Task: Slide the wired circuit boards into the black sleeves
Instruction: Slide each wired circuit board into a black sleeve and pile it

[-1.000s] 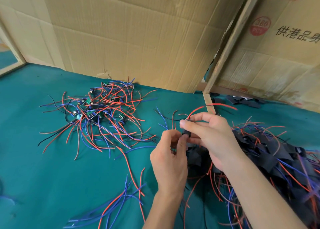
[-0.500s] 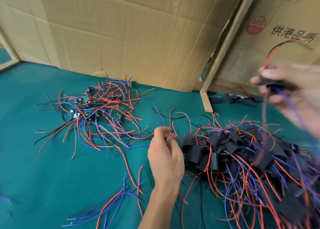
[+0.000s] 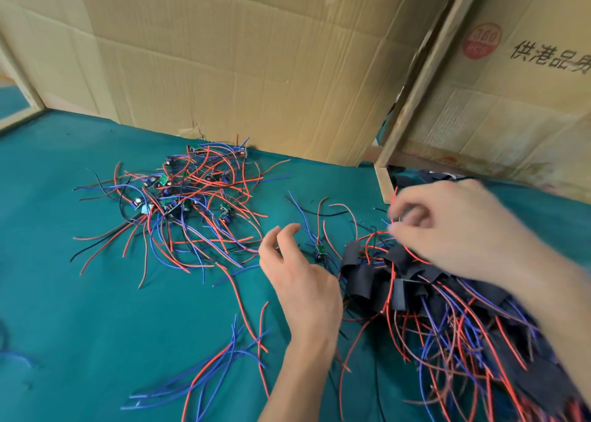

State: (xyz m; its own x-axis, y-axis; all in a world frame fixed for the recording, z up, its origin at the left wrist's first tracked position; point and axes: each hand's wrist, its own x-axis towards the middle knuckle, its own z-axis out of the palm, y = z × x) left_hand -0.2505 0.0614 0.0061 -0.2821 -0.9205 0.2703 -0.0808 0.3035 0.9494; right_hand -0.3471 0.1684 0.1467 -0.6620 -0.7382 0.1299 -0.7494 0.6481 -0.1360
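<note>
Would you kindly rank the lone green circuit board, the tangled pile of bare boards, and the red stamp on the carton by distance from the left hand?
1. Lone green circuit board, just right of the left hand.
2. Pile of bare boards, farther left.
3. Red stamp, high on the right carton.
</note>
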